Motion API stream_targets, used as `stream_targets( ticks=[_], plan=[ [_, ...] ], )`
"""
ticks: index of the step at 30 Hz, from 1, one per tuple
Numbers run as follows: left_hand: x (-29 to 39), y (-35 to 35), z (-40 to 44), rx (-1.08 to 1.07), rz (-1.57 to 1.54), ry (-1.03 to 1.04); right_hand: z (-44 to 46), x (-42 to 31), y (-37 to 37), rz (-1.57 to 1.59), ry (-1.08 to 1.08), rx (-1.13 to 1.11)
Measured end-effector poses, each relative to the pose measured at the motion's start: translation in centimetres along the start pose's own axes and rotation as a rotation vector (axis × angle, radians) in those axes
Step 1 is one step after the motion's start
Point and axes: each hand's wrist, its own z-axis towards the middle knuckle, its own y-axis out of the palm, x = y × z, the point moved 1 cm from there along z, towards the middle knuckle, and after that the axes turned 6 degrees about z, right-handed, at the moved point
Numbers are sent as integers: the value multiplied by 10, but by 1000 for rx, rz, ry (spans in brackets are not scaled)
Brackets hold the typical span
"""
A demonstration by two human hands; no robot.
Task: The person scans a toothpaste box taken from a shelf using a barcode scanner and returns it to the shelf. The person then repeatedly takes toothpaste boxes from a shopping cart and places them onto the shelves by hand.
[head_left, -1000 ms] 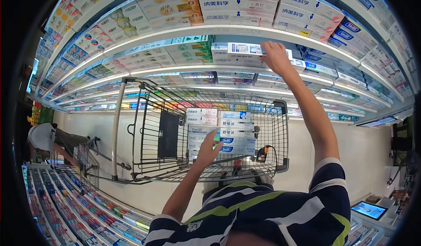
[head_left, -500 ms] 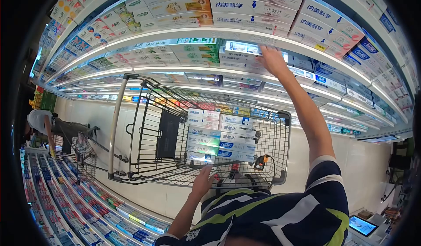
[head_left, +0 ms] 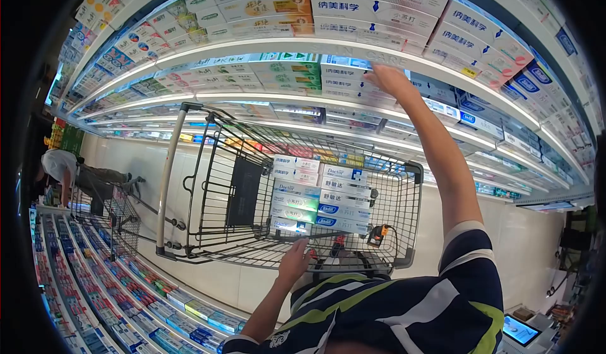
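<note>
My right hand (head_left: 390, 81) reaches up to a lit shelf, its fingers bent against the end of a white toothpaste box (head_left: 344, 72) on top of a small stack. Part of the box is hidden behind the hand. Down at the near side of the shopping cart (head_left: 228, 253), my left hand (head_left: 294, 261) is closed over the rim, though some fingers are hard to make out. Inside the cart lie two columns of stacked toothpaste boxes (head_left: 344, 197), white, blue and green.
Packed toothpaste boxes (head_left: 379, 5) fill the upper shelf, whose lit edge (head_left: 265, 45) overhangs my right hand. Behind the cart, at left, another person (head_left: 63, 171) bends beside a second cart (head_left: 120, 221). A long rack of packages (head_left: 145, 297) runs along the lower left.
The box under my right hand has turned or shifted, showing more of its lettered front and less of its top. My left hand stays at the rim. The person at left has bent differently.
</note>
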Motion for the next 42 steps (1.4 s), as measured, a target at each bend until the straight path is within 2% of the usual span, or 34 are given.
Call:
stream_targets(
  ticks=[3, 6, 9, 11, 15, 20, 26, 38, 42],
  plan=[
    [0, 0, 0, 6, 4, -6, 3, -1, 0, 65, 33, -58],
    [2, -1, 1, 0, 15, -18, 8, 2, 5, 25, 11, -3],
    [4, -2, 1, -10, 29, -27, 11, 2, 10, -59, 11, -69],
    [4, -2, 1, -17, 33, -33, 15, 4, 18, -129, -27, 27],
    [4, -2, 1, -24, 46, -48, 19, 4, 23, -136, 10, -44],
    [4, -1, 2, 5, 41, -21, 15, 4, 22, -223, -69, 52],
    [5, -2, 2, -24, 38, -47, 18, 10, 25, -91, -38, -6],
    [0, 3, 1, 22, 95, 18, 9, 13, 26, -127, -68, 68],
    [4, 0, 2, -24, 69, -22, -9, -6, 7, -54, -15, 22]
  ],
)
